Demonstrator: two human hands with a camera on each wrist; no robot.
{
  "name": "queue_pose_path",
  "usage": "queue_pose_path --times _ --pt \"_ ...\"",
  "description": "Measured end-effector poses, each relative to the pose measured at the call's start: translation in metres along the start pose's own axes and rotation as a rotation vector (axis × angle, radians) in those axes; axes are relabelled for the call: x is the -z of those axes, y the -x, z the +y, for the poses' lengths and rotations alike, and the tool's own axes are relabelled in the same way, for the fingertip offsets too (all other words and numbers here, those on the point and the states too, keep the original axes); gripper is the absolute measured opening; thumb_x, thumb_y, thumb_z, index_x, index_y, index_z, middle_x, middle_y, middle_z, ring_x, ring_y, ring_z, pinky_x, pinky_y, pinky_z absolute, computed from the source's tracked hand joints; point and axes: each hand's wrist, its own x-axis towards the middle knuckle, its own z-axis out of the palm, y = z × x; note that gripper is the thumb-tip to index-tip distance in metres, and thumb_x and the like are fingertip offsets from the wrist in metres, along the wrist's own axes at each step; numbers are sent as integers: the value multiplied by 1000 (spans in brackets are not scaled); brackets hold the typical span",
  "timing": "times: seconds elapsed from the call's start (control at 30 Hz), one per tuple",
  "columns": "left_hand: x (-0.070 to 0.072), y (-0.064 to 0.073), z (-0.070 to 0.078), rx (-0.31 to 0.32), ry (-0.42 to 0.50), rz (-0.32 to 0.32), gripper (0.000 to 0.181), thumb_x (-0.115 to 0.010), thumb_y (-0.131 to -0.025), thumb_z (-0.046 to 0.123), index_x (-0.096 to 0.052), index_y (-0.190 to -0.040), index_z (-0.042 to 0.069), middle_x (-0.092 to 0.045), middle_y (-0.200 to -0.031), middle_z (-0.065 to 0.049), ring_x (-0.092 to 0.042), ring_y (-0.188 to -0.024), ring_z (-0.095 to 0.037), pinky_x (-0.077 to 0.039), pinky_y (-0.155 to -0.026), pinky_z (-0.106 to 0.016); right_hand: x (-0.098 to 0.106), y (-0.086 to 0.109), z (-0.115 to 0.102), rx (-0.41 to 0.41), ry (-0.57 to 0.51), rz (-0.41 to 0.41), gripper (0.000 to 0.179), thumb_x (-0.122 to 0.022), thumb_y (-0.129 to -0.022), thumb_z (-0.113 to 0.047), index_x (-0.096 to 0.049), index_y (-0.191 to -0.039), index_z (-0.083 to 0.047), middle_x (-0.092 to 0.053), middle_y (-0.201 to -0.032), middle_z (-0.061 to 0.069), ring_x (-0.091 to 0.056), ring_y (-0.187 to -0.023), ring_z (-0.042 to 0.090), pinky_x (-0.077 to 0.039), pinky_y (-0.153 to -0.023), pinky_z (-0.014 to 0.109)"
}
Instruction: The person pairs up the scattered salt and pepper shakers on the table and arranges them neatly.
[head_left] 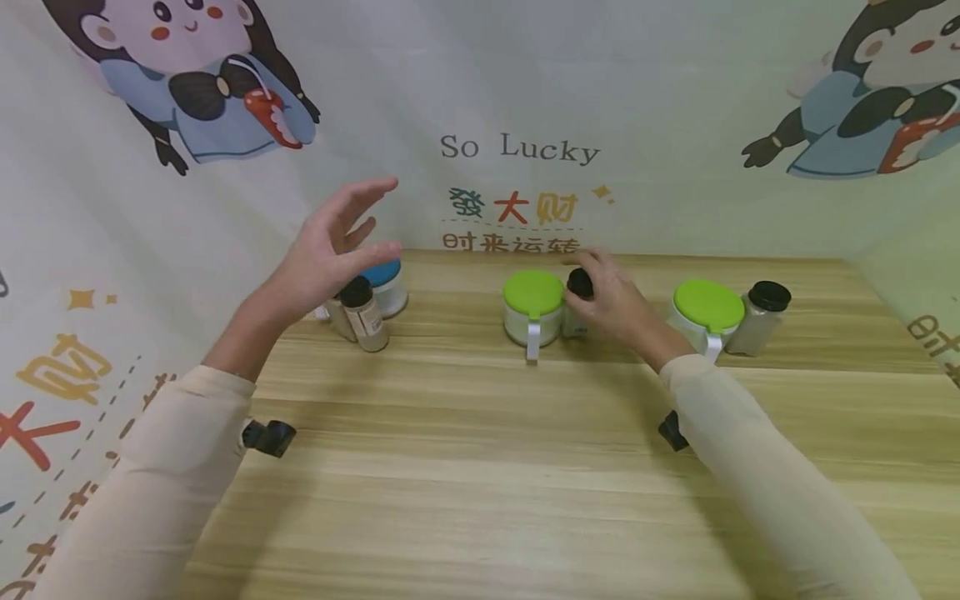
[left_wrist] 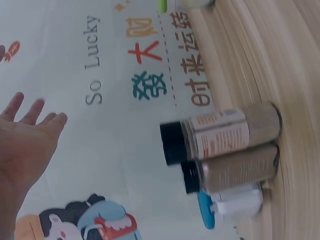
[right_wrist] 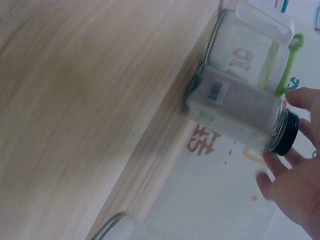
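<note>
In the head view my left hand is raised over the left group, fingers spread and holding nothing. Below it stand a spice bottle with a black cap, a second one beside it, and a jar with a blue lid. My right hand is at the black cap of a clear jar of pale contents. Its fingers are spread loosely around the cap; a gap shows between thumb and cap. Left of that jar stands a white-handled jar with a green lid.
To the right are another green-lidded jar and a black-capped jar, side by side. The wooden table ends at a printed cloth backdrop, which also hangs at both sides. Black wrist cameras sit at both sleeves.
</note>
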Motion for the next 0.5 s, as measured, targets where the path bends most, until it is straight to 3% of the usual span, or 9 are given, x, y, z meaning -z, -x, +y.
queue_pose_path --times 0.13,0.27,0.5 --pt "23 10 -2 56 2 53 58 -63 -100 8 -41 -154 12 -47 -151 -13 -36 -143 -25 -23 -119 -46 -9 -4 -19 161 10 116 43 -64 -98 -14 -55 -138 0 -40 -152 19 -36 -140 39 -25 -112 63" --pt "47 19 -14 115 -8 101 58 -65 -99 8 -45 -153 15 -47 -152 -12 -37 -143 -26 -26 -118 -49 -24 -14 -49 361 33 171 39 -66 -97 -13 -60 -133 -1 -50 -145 17 -41 -137 34 -28 -114 55" --pt "85 38 -53 306 -291 100 82 -77 -87 -1 -35 -157 7 -33 -160 -14 -25 -149 -32 -25 -116 -56 -62 -35 -103 564 73 123 39 -67 -96 -13 -61 -132 0 -58 -137 16 -49 -131 31 -32 -114 46"
